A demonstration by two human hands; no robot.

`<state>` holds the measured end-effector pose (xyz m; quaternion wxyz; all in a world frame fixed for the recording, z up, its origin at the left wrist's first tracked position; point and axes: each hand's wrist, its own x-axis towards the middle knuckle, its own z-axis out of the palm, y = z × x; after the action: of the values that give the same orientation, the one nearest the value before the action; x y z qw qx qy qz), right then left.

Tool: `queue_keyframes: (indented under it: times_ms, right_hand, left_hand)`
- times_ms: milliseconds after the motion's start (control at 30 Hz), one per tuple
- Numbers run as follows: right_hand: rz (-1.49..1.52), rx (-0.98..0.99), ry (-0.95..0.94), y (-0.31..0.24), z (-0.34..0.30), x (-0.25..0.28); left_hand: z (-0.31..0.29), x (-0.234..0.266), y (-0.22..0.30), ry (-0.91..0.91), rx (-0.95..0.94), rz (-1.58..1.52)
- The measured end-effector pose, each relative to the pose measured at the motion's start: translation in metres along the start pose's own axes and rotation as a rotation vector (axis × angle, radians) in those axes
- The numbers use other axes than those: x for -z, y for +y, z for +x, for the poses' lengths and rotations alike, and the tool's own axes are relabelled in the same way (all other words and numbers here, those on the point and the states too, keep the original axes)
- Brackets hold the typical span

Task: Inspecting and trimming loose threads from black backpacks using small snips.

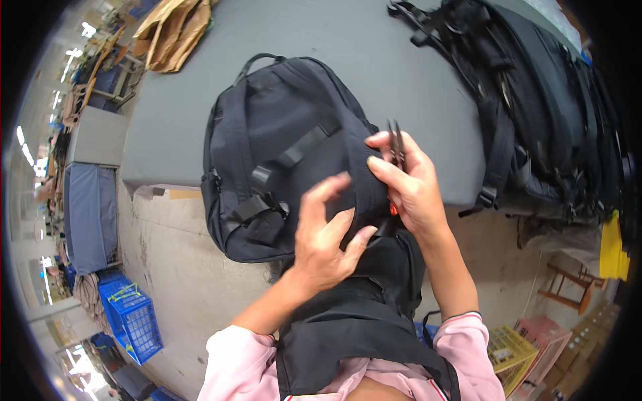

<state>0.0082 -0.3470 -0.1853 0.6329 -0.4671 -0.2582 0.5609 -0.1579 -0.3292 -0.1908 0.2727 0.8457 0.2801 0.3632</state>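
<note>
A black backpack (pixel 294 147) rests with its strap side up, over the front edge of the grey table. One padded shoulder strap (pixel 366 170) runs down its right side. My right hand (pixel 416 184) is closed around small dark thread snips (pixel 396 144), their two points apart and upward, with an orange bit showing below the palm. The thumb and forefinger of that hand are at the strap's edge. My left hand (pixel 326 244) is over the lower right of the backpack, fingers bent but apart, nothing seen in it; its fingertips are slightly blurred.
More black backpacks (pixel 535 100) are piled along the table's right side. Brown paper (pixel 174 33) lies at the far left of the grey table (pixel 180 127). On the floor are a blue crate (pixel 134 321) at left, and a wooden stool (pixel 568 284) and yellow crate (pixel 511 354) at right.
</note>
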Motion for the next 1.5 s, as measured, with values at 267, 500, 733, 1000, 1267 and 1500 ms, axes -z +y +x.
queue_keyframes:
  times_ms: [267,500,733,1000,1267,1500]
  right_hand:
    - [0.301,-0.169,-0.037,0.029,0.016,0.01]
    - [-0.625,0.46,0.214,0.03,-0.028,0.028]
    - [-1.005,0.628,0.022,0.004,-0.026,0.038]
    - [-1.155,0.82,-0.018,0.002,-0.016,0.036]
    - [-0.965,0.771,0.094,0.011,-0.023,0.034]
    - [-0.997,0.754,0.112,0.011,-0.021,0.031]
  left_hand:
    - [0.034,-0.002,-0.024,-0.202,-0.238,-0.001]
    - [0.023,-0.007,-0.033,-0.166,0.361,-0.628]
    - [0.025,-0.006,-0.034,-0.241,0.31,-0.51]
    - [0.029,-0.006,-0.035,-0.269,0.263,-0.452]
    - [0.027,-0.003,-0.035,-0.263,0.278,-0.456]
    - [0.026,-0.002,-0.035,-0.274,0.272,-0.459]
